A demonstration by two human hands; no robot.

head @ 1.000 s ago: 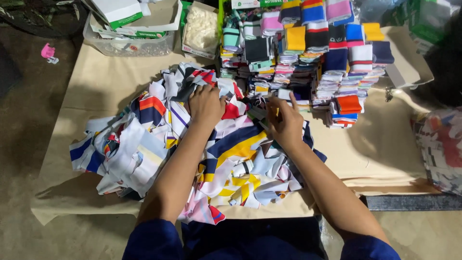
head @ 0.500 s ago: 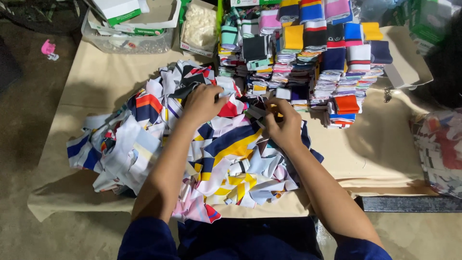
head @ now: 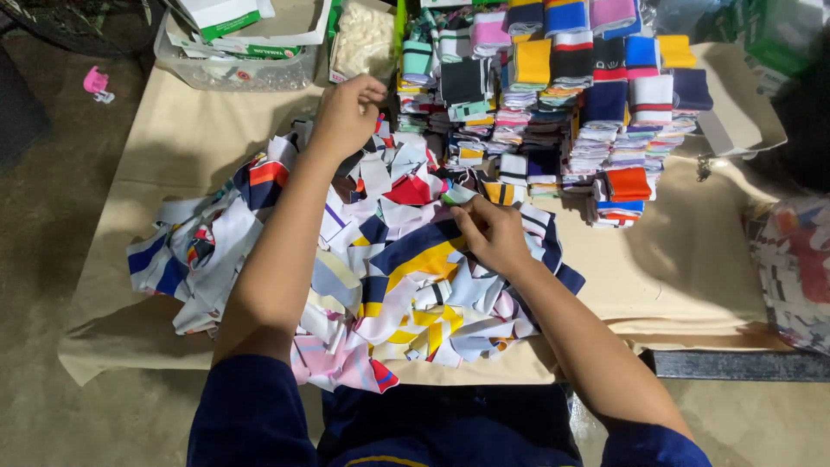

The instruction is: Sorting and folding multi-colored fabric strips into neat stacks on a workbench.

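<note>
Scraps (head: 380,277) of striped cloth cover our bench (head: 173,156); left hand (head: 346,112) pinches one piece up for stacking, right hand (head: 488,235) grips another.

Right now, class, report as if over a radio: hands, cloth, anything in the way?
Left hand raised, pinching a dark scrap. Right hand on the loose cloth pile. Folded stacks crowd behind.

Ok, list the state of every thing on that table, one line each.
Left hand: raised, pinching a small fabric piece.
Right hand: resting on the loose pile, fingers curled.
Loose fabric pieces: jumbled, unsorted heap.
Folded fabric stacks: neat, sorted by colour.
Clear plastic bin: open, holding boxes.
</note>
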